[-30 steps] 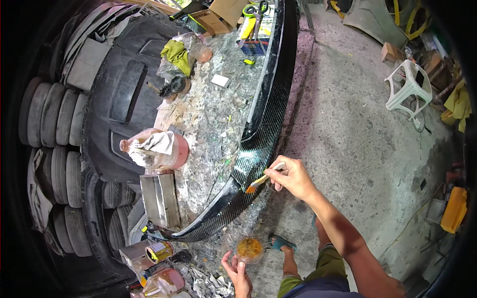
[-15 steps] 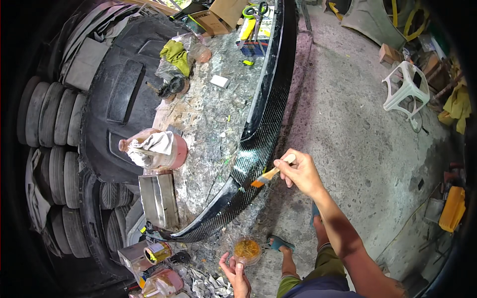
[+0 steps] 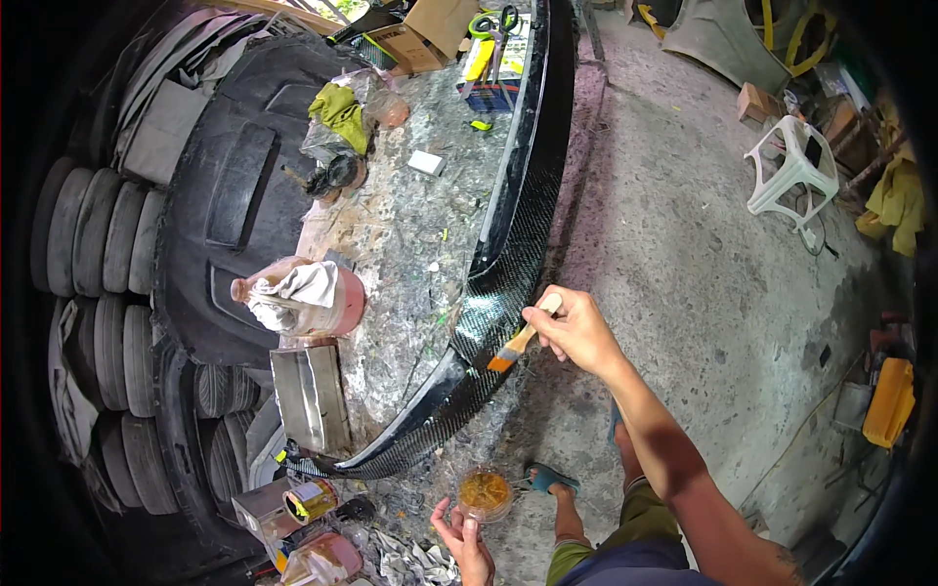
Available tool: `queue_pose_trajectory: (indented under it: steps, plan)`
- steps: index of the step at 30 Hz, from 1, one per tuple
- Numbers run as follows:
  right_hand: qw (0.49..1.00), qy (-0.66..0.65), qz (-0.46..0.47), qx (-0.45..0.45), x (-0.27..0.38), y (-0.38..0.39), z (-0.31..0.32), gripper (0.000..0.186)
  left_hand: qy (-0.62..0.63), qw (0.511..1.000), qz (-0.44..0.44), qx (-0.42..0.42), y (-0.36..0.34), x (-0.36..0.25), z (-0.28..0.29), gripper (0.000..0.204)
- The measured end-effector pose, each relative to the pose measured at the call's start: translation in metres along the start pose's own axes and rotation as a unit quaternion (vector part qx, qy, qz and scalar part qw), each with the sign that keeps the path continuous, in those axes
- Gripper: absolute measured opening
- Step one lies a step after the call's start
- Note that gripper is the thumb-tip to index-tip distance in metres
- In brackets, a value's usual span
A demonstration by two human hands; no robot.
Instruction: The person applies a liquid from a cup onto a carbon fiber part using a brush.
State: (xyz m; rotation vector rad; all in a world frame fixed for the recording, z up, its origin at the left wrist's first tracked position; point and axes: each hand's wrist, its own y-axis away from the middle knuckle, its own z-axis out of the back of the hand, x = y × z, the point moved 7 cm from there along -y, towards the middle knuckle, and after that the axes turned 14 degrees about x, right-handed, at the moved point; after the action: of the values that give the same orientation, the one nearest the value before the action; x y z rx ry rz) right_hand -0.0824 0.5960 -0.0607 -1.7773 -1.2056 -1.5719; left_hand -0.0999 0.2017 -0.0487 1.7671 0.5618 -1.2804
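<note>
A long curved panel with a glossy black carbon-weave surface (image 3: 523,259) runs along the table's right side and bends round at the near end. My right hand (image 3: 576,330) grips a paintbrush (image 3: 521,342) by its pale wooden handle. The orange-wet bristles are at the panel's surface, near its bend; whether they press on it I cannot tell. Low in the picture, my left hand (image 3: 467,542) holds a clear plastic cup (image 3: 485,493) with amber liquid in it, thumb against the cup's side. The cup is below the panel's near end.
On the stained table (image 3: 405,264) stand a pink-tinged plastic container (image 3: 342,303) with a white rag, a metal block (image 3: 311,396) and a small white box (image 3: 426,162). Scissors (image 3: 496,34) lie at the far end. Stacked tyres (image 3: 78,234) are left, a white stool (image 3: 796,171) right.
My right hand has moved slightly left, bringing the brush down and left onto or close over the panel's bend. The left hand and cup have barely moved. The view has shifted slightly.
</note>
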Motion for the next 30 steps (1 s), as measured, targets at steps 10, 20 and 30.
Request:
queue_pose_trajectory:
  steps: [10, 20, 30]
  plan:
    - [1.0, 0.019, -0.001, 0.0, -0.001, -0.012, -0.014, 0.022, 0.023, 1.0, 0.016, -0.014, 0.001, -0.006, -0.006, 0.07]
    - [0.993, 0.101, 0.053, -0.016, 0.001, 0.002, -0.008, 0.021, -0.005, 1.0, -0.004, 0.005, 0.0, -0.002, -0.005, 0.066]
    - [0.989, -0.095, 0.057, -0.101, -0.003, 0.05, 0.024, 0.019, 0.026, 1.0, 0.003, -0.007, 0.0, -0.008, -0.004, 0.069]
